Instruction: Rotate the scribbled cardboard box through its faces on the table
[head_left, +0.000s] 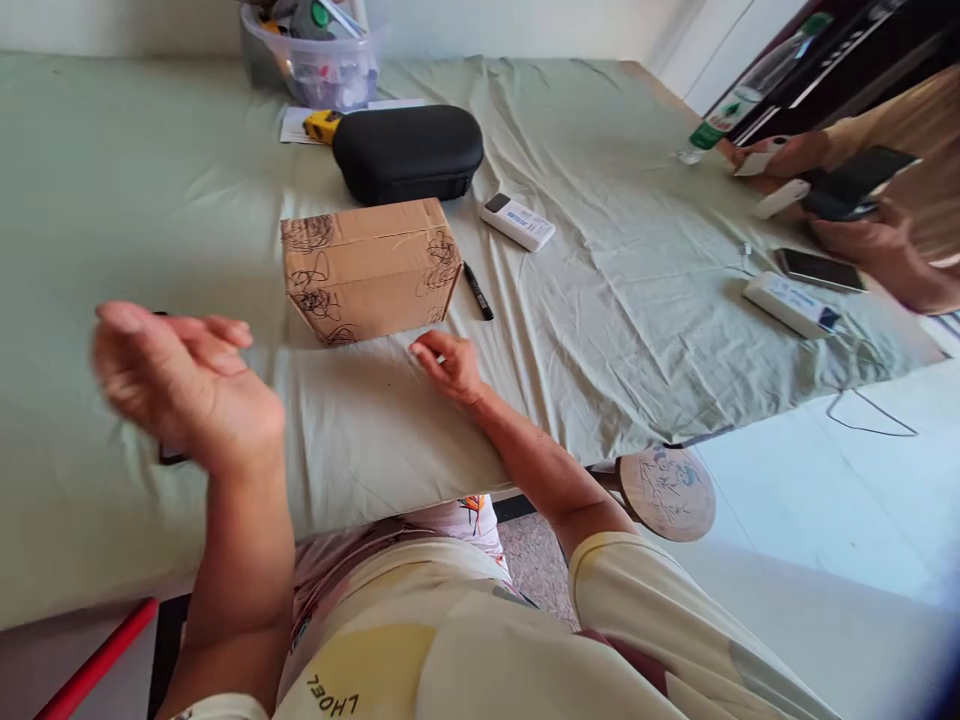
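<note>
My left hand (191, 390) is raised above the left part of the table, slightly blurred. Its fingers are loosely bent and apart, with nothing seen in them. Behind it the edge of a dark flat object (174, 457) shows; most of that is hidden. My right hand (450, 365) rests on the cloth just in front of a cardboard box (375, 270), its fingers curled in and nothing visible in them. The brown box is closed and carries black scribbles at its corners. A black marker (478, 291) lies to the right of the box, close to my right hand.
Behind the box are a black zip case (409, 150), a yellow tape measure (322, 126) and a filled plastic tub (330, 65). A white power bank (517, 221) lies right. Another person's hands (862, 235) hold a phone near a bottle (724, 120). A stool (667, 492) stands below.
</note>
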